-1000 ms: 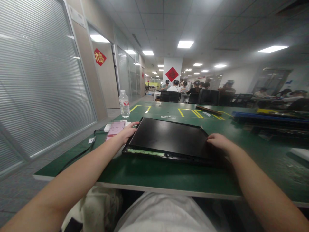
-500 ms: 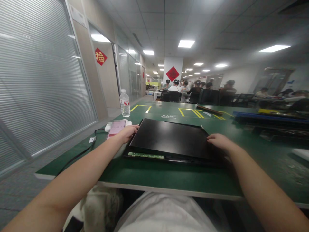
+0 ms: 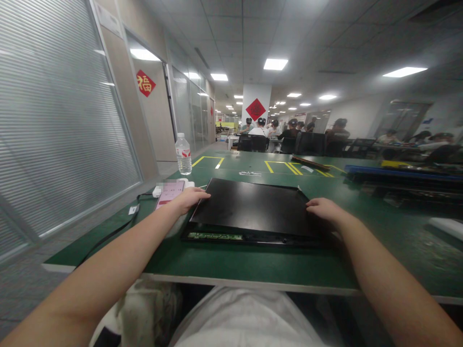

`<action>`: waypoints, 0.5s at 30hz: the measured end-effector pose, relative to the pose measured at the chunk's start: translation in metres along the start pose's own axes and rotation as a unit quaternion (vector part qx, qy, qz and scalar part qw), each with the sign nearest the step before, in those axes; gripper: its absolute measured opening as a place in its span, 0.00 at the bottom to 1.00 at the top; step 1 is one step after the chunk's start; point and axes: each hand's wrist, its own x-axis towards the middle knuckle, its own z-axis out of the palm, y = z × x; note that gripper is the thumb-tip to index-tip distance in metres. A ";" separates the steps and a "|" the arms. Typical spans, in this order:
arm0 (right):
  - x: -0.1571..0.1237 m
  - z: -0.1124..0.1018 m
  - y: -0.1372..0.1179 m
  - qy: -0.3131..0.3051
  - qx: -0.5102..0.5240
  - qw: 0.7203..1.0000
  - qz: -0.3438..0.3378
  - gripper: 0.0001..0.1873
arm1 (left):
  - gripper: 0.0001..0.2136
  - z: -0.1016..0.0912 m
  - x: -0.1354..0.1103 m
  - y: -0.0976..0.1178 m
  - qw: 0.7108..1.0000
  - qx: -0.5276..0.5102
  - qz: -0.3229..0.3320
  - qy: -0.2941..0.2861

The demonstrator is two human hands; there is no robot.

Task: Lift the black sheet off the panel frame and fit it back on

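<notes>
A black flat screen panel [image 3: 253, 205] lies over a shallow black frame [image 3: 275, 241] on the green table. Along the near side of the frame a strip of green circuit board [image 3: 215, 236] shows below the panel's edge. My left hand [image 3: 191, 198] grips the panel's left edge, fingertips on its upper face. At the right edge my right hand [image 3: 323, 210] pinches the panel between thumb and fingers. What lies under the panel is hidden.
Beside my left forearm lie a phone [image 3: 170, 193] and a black cable [image 3: 108, 241]. A water bottle [image 3: 183, 155] stands farther back. Dark strips [image 3: 311, 163] and blue-topped long parts [image 3: 398, 174] lie toward the right. Several people sit at tables beyond.
My left fingers have shifted slightly inward over the panel's left edge. The right hand stays at the right edge. The whole view has moved a little.
</notes>
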 end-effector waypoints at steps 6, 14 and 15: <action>-0.002 -0.002 -0.002 -0.015 0.004 1.000 0.000 0.13 | 0.18 0.000 -0.005 0.002 0.999 0.032 0.011 -0.032; -0.002 -0.002 -0.002 -0.027 0.003 1.000 0.008 0.18 | 0.21 0.002 -0.004 0.003 0.997 0.012 0.072 -0.040; -0.002 -0.002 -0.002 -0.025 0.008 1.000 0.013 0.21 | 0.22 0.002 -0.005 0.003 0.996 -0.001 0.068 -0.049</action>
